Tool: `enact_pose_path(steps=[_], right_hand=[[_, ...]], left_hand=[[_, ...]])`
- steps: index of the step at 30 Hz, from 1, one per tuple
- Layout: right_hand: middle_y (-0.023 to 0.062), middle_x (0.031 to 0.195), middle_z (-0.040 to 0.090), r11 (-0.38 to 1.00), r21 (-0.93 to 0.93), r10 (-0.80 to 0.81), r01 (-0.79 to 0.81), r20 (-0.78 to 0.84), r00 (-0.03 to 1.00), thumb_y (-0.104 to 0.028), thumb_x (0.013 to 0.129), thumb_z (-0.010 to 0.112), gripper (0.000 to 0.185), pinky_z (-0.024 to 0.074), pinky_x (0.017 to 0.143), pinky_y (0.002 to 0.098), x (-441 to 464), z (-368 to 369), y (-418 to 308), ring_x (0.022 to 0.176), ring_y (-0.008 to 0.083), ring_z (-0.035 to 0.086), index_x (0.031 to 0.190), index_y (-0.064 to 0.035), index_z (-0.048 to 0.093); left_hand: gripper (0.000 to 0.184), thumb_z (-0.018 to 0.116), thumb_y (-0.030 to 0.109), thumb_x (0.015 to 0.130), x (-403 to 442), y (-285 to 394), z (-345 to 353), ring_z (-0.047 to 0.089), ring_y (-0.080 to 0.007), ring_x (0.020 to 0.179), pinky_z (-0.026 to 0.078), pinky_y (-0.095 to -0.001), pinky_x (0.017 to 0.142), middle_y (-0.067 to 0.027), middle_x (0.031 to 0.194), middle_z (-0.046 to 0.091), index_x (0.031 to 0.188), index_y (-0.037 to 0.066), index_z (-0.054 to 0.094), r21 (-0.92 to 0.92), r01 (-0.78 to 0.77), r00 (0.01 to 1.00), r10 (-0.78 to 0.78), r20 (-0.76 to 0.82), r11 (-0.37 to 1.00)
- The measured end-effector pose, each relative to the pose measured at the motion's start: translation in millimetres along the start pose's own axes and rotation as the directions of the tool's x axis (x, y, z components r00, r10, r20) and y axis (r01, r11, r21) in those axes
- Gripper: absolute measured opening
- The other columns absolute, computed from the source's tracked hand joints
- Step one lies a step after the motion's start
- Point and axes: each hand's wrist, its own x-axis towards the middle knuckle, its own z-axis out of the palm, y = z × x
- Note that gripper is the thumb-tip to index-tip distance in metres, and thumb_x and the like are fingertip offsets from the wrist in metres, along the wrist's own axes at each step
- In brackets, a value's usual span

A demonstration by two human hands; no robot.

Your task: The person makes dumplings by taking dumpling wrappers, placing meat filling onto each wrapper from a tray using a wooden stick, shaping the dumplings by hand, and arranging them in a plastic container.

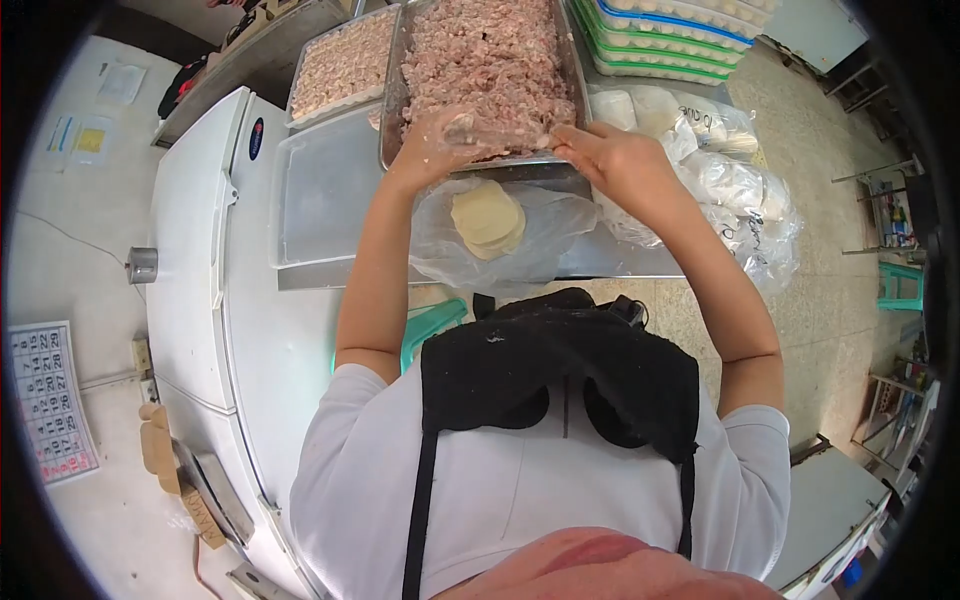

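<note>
A deep metal tray [490,60] of pinkish ground meat mixture lies under both hands. My left hand [438,145] is at the tray's near edge; its fingers blend into the meat and a pale, smeared patch, so their grip is unclear. From the other side, my right hand [622,165] meets it with fingers closed in a pinch. Whatever sits between those fingertips is too small to name. Just below the hands, a stack of round, pale yellow dough wrappers [488,220] rests on a clear plastic sheet [560,225].
At left are an empty-looking translucent tray [325,195] and a tray of small filled pieces [345,60]. Stacked green- and blue-rimmed trays [670,45] stand at back right, above bagged white packs [735,180]. A white freezer [190,220] borders the left side.
</note>
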Motion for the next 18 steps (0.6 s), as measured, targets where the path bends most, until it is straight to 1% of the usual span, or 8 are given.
enact_pose_path(steps=[2,3,5,8,11,14,17,18], right_hand=[[0.0092,0.086,0.065,0.997,-0.015,0.074,-0.072,0.083,0.994,-0.031,0.090,0.058,0.028,0.0496,0.063,0.0413,10,-11,1,0.075,0.0311,0.063,0.108,-0.0116,0.066],[0.0095,0.090,0.067,0.994,-0.025,0.107,-0.105,0.119,0.987,-0.033,0.091,0.056,0.029,0.0509,0.067,0.0416,18,-18,1,0.079,0.0310,0.064,0.110,-0.0127,0.066],[0.0106,0.095,0.067,0.986,0.145,0.077,-0.084,0.051,0.996,-0.032,0.092,0.055,0.029,0.0512,0.069,0.0414,27,-22,-8,0.083,0.0323,0.064,0.111,-0.0119,0.065],[0.0144,0.101,0.067,0.961,0.257,0.077,-0.104,0.115,0.990,-0.031,0.092,0.055,0.029,0.0510,0.072,0.0411,38,-5,-45,0.086,0.0344,0.064,0.110,-0.0102,0.066],[0.0155,0.097,0.067,0.966,0.210,0.116,-0.152,0.175,0.978,-0.029,0.093,0.055,0.028,0.0505,0.073,0.0414,43,41,-60,0.087,0.0347,0.064,0.108,-0.0087,0.066],[0.0170,0.096,0.067,0.948,0.187,0.240,-0.257,0.111,0.965,-0.027,0.092,0.057,0.026,0.0505,0.074,0.0409,48,39,-76,0.088,0.0354,0.063,0.106,-0.0086,0.067],[0.0141,0.095,0.069,0.880,0.348,0.358,-0.324,-0.037,0.933,-0.025,0.092,0.060,0.028,0.0505,0.074,0.0343,21,60,-62,0.086,0.0266,0.066,0.109,-0.0032,0.066],[0.0126,0.095,0.070,0.853,0.399,0.397,-0.336,-0.080,0.914,-0.024,0.092,0.061,0.029,0.0503,0.074,0.0328,11,63,-57,0.085,0.0240,0.066,0.110,-0.0016,0.065]], left_hand=[[0.053,0.076,0.019,0.074,-1,30,-10,0.062,-0.0212,0.088,0.048,-0.0345,0.086,-0.0090,0.097,0.064,0.120,0.002,0.053,0.266,-0.113,0.993,0.117,0.000,0.957],[0.052,0.076,0.019,0.074,-4,46,-18,0.062,-0.0215,0.090,0.048,-0.0351,0.087,-0.0093,0.097,0.064,0.118,0.002,0.054,0.089,-0.039,0.999,0.036,0.041,0.995],[0.049,0.076,0.019,0.074,-14,68,-37,0.062,-0.0223,0.092,0.048,-0.0363,0.087,-0.0099,0.097,0.065,0.116,0.002,0.057,-0.251,0.145,0.979,-0.102,0.175,0.957],[0.043,0.076,0.020,0.074,-22,39,-55,0.062,-0.0213,0.088,0.048,-0.0361,0.084,-0.0097,0.096,0.065,0.110,0.002,0.060,-0.054,-0.118,0.993,0.119,0.023,0.992],[0.041,0.077,0.022,0.074,-30,37,-78,0.060,-0.0202,0.086,0.048,-0.0356,0.083,-0.0087,0.095,0.065,0.106,0.002,0.062,0.093,-0.169,0.985,0.172,-0.018,0.981],[0.043,0.079,0.023,0.072,-36,1,-112,0.061,-0.0184,0.090,0.048,-0.0332,0.083,-0.0091,0.097,0.065,0.106,0.002,0.062,0.059,0.234,0.955,-0.241,0.170,0.970],[0.039,0.078,0.021,0.072,-55,-39,-143,0.061,-0.0162,0.088,0.048,-0.0310,0.081,-0.0075,0.095,0.065,0.101,0.002,0.061,0.119,0.090,0.994,-0.097,0.053,0.989],[0.039,0.078,0.021,0.073,-59,-63,-152,0.061,-0.0157,0.088,0.049,-0.0310,0.080,-0.0073,0.095,0.065,0.102,0.002,0.061,0.085,0.134,0.989,-0.138,0.045,0.987]])
